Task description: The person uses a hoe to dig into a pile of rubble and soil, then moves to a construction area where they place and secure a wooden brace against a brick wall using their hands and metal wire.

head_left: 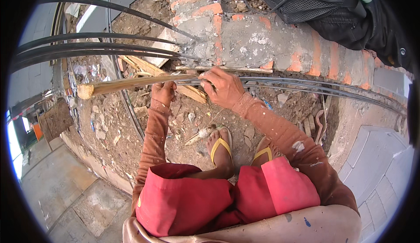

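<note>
My left hand (pixel 163 93) is closed around a long wooden stick (pixel 127 84), whose thick, frayed end points to the left. At the stick's thinner right end, my right hand (pixel 223 85) has its thumb and fingers curled in a pinch. What sits between those fingertips is too small to tell; a thin strand seems to be near them. Several thin grey metal rods (pixel 280 84) run behind my right hand toward the right, close to the stick's end. Below my hands, my feet in yellow-strapped flip-flops (pixel 221 149) stand on the dirt.
A brick and mortar ledge (pixel 253 41) crosses the far side, with a black mesh bag (pixel 288 0) on it at the right. Thick black bars (pixel 113 46) stick out leftward from the masonry. Rubble and wood scraps (pixel 192 93) litter the dirt. Grey blocks (pixel 372 168) stand at the right.
</note>
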{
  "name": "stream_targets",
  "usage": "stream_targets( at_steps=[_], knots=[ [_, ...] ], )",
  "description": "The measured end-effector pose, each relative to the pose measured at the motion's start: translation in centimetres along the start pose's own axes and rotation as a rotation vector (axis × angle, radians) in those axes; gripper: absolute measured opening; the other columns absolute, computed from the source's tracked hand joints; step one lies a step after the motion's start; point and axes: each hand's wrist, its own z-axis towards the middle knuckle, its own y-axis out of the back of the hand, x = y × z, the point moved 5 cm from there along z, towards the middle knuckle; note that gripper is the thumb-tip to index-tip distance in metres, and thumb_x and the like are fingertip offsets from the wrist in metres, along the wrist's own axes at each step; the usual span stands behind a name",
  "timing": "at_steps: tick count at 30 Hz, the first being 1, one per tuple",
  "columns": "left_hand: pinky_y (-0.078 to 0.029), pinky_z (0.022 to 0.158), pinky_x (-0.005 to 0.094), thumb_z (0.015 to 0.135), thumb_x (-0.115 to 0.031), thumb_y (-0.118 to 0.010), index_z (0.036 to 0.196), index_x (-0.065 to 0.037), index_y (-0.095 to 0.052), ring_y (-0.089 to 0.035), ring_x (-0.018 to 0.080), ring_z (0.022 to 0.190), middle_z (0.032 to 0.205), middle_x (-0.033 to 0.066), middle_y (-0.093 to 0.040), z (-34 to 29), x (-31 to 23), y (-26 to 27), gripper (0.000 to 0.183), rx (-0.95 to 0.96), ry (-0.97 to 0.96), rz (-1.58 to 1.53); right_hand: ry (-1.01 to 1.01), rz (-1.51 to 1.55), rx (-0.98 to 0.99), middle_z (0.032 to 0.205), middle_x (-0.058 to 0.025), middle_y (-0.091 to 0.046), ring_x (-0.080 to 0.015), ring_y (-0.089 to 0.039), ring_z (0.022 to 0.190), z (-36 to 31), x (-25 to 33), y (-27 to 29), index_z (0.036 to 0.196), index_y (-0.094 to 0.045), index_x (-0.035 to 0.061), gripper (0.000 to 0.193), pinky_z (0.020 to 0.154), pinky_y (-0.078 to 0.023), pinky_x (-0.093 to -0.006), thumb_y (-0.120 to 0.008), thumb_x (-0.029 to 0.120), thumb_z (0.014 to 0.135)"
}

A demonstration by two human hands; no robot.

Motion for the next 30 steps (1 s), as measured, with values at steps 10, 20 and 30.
stream_targets(
  at_steps=[10, 20, 30],
  knots=[
    [-0.039, 0.055, 0.022, 0.084, -0.012, -0.057, 0.081, -0.003, -0.057, -0.046, 0.0036, 0.061, 0.065, -0.0029, -0.055, 4.1, -3.5, -1.7, 0.009, 0.246, -0.352, 0.861, -0.212, -0.253, 0.437, 0.077, -0.0169, -0.06, -0.0343, -0.06, 0.076, 4.2, -2.1, -4.0, 0.095, -0.058, 0.0061, 0.018, 0.063, -0.048, -0.044, -0.048, 0.017, 0.085],
    [-0.037, 0.049, 0.0186, 0.085, -0.011, -0.057, 0.082, -0.001, -0.059, -0.048, 0.0026, 0.058, 0.067, -0.0023, -0.057, 4.0, -5.2, -2.8, 0.011, 0.242, -0.17, 0.672, -0.478, 0.354, 0.569, 0.073, -0.0183, -0.061, -0.033, -0.058, 0.062, 5.0, -4.3, -5.9, 0.087, -0.064, 0.0064, 0.019, 0.061, -0.045, -0.0375, -0.052, 0.021, 0.084],
    [-0.037, 0.05, 0.019, 0.082, -0.01, -0.06, 0.081, -0.002, -0.059, -0.048, 0.0033, 0.059, 0.068, -0.0018, -0.058, 4.6, -4.9, -2.5, 0.009, 0.259, -0.135, 0.687, -0.412, -0.018, 0.213, 0.074, -0.0148, -0.062, -0.0316, -0.061, 0.071, 3.4, -2.5, -2.8, 0.085, -0.06, 0.0066, 0.018, 0.065, -0.048, -0.042, -0.051, 0.022, 0.083]
  ],
)
